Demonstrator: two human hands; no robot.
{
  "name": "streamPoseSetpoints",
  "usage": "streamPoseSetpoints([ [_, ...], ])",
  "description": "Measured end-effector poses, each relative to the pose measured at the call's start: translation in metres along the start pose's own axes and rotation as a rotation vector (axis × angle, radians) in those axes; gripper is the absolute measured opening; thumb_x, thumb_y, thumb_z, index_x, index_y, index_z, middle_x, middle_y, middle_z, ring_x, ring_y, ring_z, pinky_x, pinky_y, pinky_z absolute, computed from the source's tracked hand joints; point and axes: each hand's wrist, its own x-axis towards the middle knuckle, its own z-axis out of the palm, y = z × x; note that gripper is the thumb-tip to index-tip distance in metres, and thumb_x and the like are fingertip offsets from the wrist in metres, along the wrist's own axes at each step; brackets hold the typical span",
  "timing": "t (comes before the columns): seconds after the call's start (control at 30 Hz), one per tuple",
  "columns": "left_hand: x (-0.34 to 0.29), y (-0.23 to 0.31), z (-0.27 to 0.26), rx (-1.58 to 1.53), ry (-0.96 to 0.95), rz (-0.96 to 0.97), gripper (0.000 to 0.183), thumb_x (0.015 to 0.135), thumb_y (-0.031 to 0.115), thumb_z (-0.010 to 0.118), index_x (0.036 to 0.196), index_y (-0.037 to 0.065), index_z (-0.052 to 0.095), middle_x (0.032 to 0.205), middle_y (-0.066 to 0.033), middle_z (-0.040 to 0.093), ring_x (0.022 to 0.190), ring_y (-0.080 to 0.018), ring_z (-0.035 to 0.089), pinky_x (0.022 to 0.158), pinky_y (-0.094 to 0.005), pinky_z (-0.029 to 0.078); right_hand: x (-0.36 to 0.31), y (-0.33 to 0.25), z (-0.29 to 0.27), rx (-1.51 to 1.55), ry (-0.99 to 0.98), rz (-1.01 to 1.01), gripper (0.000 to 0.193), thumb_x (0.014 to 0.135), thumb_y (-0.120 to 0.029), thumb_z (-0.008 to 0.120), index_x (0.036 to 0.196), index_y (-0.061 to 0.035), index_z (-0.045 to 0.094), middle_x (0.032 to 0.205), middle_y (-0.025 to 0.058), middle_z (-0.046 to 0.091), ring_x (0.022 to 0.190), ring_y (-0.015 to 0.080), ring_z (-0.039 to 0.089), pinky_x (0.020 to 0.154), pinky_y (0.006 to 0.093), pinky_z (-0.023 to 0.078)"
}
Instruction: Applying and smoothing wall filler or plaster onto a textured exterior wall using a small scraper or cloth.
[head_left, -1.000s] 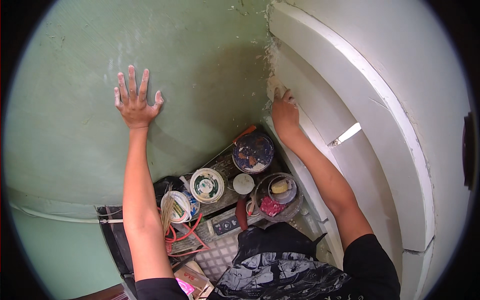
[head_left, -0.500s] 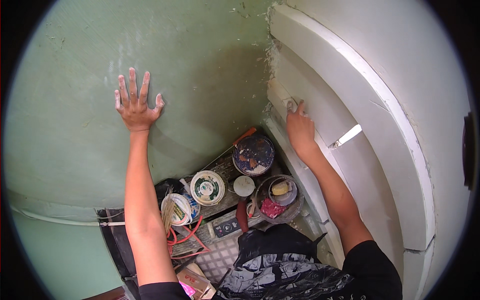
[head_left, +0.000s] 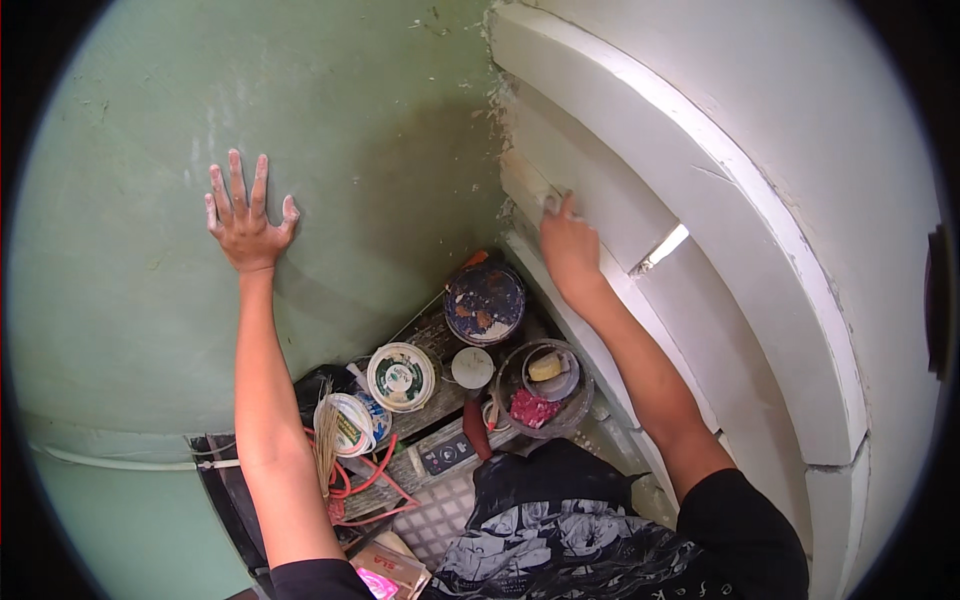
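Observation:
My left hand point(head_left: 248, 230) lies flat on the green wall point(head_left: 340, 120), fingers spread, with white dust on the fingertips. My right hand point(head_left: 570, 245) is at the white stepped moulding point(head_left: 610, 190), close to the corner where it meets the green wall. Its fingers are bent and pressed against a narrow ledge of the moulding. Whatever lies under those fingertips, if anything, is too small and hidden to name.
Below, a weathered wooden plank point(head_left: 415, 465) bears a paint-stained dark bucket point(head_left: 484, 303), a white-lidded tub point(head_left: 402, 377), a round basin point(head_left: 545, 425) with a yellow sponge point(head_left: 546, 367), and a power strip point(head_left: 447, 454). Orange cord point(head_left: 385, 468) loops beside a brush of bristles point(head_left: 326, 450).
The whole view has shifted, so most things sit farther left in the picture. My right hand has slid slightly along the ledge, away from the corner. My left hand stays on the wall.

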Motion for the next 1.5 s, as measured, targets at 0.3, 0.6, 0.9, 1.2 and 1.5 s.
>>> streamPoseSetpoints([
  [0.3, 0.008, 0.007, 0.002, -0.03, 0.024, 0.012, 0.063, 0.079, 0.047, 0.056, 0.14, 0.034, 0.045, 0.151, 0.0, 0.037, 0.138, -0.026, 0.036, 0.105, -0.0437, 0.032, 0.031, -0.012, 0.03, 0.083, 0.002, -0.02, 0.039, 0.082, -0.006, 0.054, 0.12, 0.0019, 0.057, 0.127, 0.0263, 0.053, 0.073, 0.0279, 0.07, 0.058, 0.0344, 0.058],
  [0.6, 0.002, 0.001, 0.0, -0.007, 0.005, 0.011, 0.064, 0.078, 0.046, 0.057, 0.14, 0.034, 0.044, 0.152, 0.0001, 0.036, 0.138, -0.0268, 0.035, 0.105, -0.0445, 0.032, -0.01, 0.014, -0.019, 0.11, -0.168, 0.04, 0.038, 0.082, -0.007, 0.054, 0.12, -0.0027, 0.059, 0.13, 0.026, 0.051, 0.075, 0.0293, 0.07, 0.061, 0.0364, 0.058],
  [0.9, 0.006, 0.004, 0.0, -0.039, 0.017, 0.018, 0.065, 0.078, 0.047, 0.057, 0.14, 0.033, 0.044, 0.152, -0.0002, 0.035, 0.138, -0.0267, 0.035, 0.105, -0.045, 0.032, 0.023, 0.0, 0.022, 0.009, 0.032, 0.016, 0.037, 0.082, -0.011, 0.056, 0.117, -0.006, 0.063, 0.127, 0.0157, 0.057, 0.075, 0.0226, 0.068, 0.062, 0.0307, 0.055],
  [1.2, 0.009, 0.007, -0.002, -0.025, 0.01, 0.036, 0.067, 0.077, 0.046, 0.059, 0.141, 0.032, 0.044, 0.153, -0.001, 0.034, 0.139, -0.0279, 0.033, 0.105, -0.0471, 0.032, -0.001, 0.016, 0.001, 0.047, -0.037, 0.045, 0.039, 0.08, -0.008, 0.056, 0.119, -0.0055, 0.061, 0.127, 0.0155, 0.056, 0.083, 0.0251, 0.068, 0.068, 0.0341, 0.056],
  [1.5, 0.012, 0.011, -0.006, -0.029, 0.037, 0.048, 0.068, 0.078, 0.046, 0.059, 0.142, 0.034, 0.041, 0.153, 0.0006, 0.034, 0.139, -0.0273, 0.034, 0.103, -0.0487, 0.037, -0.146, 0.063, -0.091, -0.013, -0.144, 0.162, 0.041, 0.083, -0.012, 0.056, 0.123, -0.0056, 0.058, 0.113, 0.0095, 0.057, 0.085, 0.0188, 0.063, 0.074, 0.0302, 0.05],
])
